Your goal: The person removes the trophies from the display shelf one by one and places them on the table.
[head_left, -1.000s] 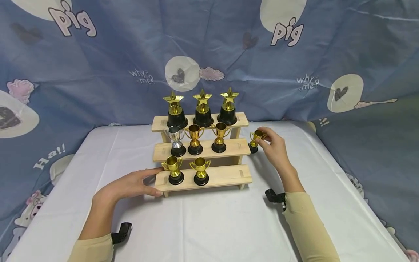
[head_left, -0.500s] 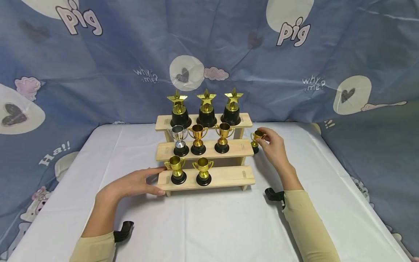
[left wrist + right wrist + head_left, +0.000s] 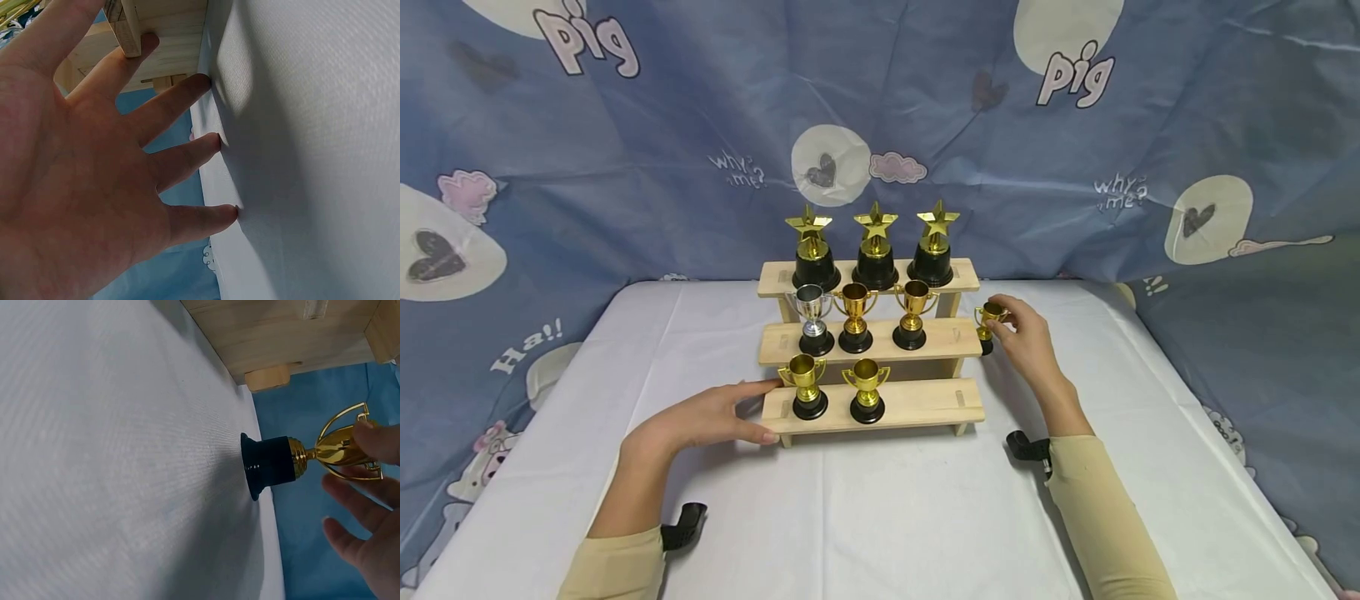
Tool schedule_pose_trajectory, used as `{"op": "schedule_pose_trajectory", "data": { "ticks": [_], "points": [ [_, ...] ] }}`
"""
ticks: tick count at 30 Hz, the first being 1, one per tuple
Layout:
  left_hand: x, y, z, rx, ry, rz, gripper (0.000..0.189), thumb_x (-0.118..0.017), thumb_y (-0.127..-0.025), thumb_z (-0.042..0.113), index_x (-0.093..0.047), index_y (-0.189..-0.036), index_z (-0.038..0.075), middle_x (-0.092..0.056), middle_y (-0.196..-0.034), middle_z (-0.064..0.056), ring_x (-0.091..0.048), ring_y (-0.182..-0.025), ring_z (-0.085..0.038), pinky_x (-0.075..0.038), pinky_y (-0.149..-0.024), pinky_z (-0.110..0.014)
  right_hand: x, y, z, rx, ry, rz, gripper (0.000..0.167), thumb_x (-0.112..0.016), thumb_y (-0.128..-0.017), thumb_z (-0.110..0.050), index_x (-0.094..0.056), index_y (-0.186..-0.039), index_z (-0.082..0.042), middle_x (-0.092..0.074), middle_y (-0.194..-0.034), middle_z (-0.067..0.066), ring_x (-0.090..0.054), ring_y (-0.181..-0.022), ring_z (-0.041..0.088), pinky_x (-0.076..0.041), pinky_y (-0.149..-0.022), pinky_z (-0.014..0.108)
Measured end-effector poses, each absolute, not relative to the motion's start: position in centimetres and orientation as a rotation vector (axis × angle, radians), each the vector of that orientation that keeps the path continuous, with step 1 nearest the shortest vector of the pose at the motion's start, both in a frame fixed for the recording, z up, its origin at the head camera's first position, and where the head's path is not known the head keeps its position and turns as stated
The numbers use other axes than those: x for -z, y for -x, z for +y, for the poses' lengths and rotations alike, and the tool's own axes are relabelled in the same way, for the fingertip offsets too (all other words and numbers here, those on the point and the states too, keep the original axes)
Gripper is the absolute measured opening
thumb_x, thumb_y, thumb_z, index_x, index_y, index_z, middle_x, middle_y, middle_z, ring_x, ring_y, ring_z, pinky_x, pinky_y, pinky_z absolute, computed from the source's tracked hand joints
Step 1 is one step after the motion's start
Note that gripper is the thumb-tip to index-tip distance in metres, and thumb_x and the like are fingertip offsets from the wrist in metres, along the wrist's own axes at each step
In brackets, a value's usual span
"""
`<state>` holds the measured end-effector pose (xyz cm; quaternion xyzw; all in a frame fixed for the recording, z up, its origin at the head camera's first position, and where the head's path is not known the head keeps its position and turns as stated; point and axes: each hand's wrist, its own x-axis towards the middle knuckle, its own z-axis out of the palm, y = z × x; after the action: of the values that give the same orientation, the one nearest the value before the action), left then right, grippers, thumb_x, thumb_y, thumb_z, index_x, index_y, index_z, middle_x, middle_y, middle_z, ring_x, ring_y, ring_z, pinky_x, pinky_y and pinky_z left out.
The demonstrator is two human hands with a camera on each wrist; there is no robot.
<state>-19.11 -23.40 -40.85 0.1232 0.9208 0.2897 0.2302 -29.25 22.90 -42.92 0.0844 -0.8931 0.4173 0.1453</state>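
My right hand (image 3: 1028,340) pinches a small gold trophy cup (image 3: 340,447) by its bowl, between thumb and fingers, just right of the wooden three-step stand (image 3: 925,404). The cup's black base (image 3: 269,465) is at the white cloth; whether it touches cannot be told. At the stand's other end, my left hand (image 3: 703,419) spreads its straight fingers, with thumb and index finger at the front and back of the lowest step. That step bears two gold cups (image 3: 867,387). On the middle step stand a silver cup (image 3: 813,317) and two copper-gold cups (image 3: 912,312).
Three gold star trophies (image 3: 876,242) on black bases line the top step. A white cloth (image 3: 880,517) covers the table. Behind it hangs a blue printed curtain (image 3: 700,100). Black wrist cameras (image 3: 1028,447) sit on both wrists.
The head view has shifted a little, so the stand appears slightly further right. Both hands keep practically the same places, the right one still pinching the gold trophy cup.
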Motion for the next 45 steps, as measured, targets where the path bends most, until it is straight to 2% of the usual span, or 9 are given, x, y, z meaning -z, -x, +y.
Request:
{"op": "schedule_pose_trajectory", "data": {
  "ticks": [10, 16, 26, 35, 45],
  "points": [
    [41.1, 19.2, -23.6, -0.793, -0.357, 2.545, 0.093, -0.076, -0.077, 0.058, -0.038, -0.154, 0.021, -0.035, -0.158, -0.023, -0.028, -0.146, -0.049, -0.028, -0.112, -0.068, 42.4, 29.1, 23.2, -1.253, -0.243, -2.487, 0.046, -0.069, -0.093, -0.013, -0.057, -0.137, -0.007, -0.062, -0.132, 0.018, -0.058, -0.121, 0.037, -0.042, -0.105, 0.056],
    [40.9, 19.2, -23.5, -0.780, -0.374, 2.544, 0.094, -0.076, -0.078, 0.058, -0.038, -0.154, 0.020, -0.034, -0.158, -0.024, -0.028, -0.146, -0.049, -0.028, -0.112, -0.068, 41.9, 28.7, 23.3, -1.282, -0.238, -2.473, 0.045, -0.068, -0.094, -0.017, -0.057, -0.137, -0.010, -0.063, -0.132, 0.018, -0.058, -0.123, 0.036, -0.039, -0.107, 0.058],
    [40.8, 19.1, -23.5, -0.772, -0.341, 2.539, 0.094, -0.076, -0.078, 0.059, -0.037, -0.155, 0.021, -0.033, -0.159, -0.023, -0.030, -0.146, -0.049, -0.030, -0.111, -0.068, 41.0, 28.1, 23.7, -1.242, -0.282, -2.446, 0.046, -0.069, -0.093, -0.015, -0.058, -0.137, -0.010, -0.064, -0.132, 0.015, -0.056, -0.126, 0.033, -0.038, -0.109, 0.053],
    [40.7, 19.1, -23.5, -0.777, -0.367, 2.548, 0.094, -0.075, -0.078, 0.059, -0.038, -0.154, 0.021, -0.034, -0.159, -0.022, -0.030, -0.146, -0.048, -0.029, -0.112, -0.067, 39.4, 27.3, 24.0, -1.288, -0.338, -2.379, 0.040, -0.070, -0.093, -0.015, -0.063, -0.132, -0.012, -0.068, -0.127, 0.014, -0.058, -0.121, 0.030, -0.038, -0.110, 0.049],
    [40.8, 19.0, -23.5, -0.772, -0.357, 2.545, 0.094, -0.075, -0.078, 0.059, -0.037, -0.155, 0.022, -0.033, -0.160, -0.022, -0.028, -0.147, -0.047, -0.028, -0.113, -0.067, 38.0, 26.2, 23.6, -1.343, -0.495, -2.337, 0.045, -0.071, -0.091, -0.008, -0.061, -0.134, -0.012, -0.065, -0.129, 0.013, -0.058, -0.118, 0.028, -0.037, -0.112, 0.048]
  ]
}}
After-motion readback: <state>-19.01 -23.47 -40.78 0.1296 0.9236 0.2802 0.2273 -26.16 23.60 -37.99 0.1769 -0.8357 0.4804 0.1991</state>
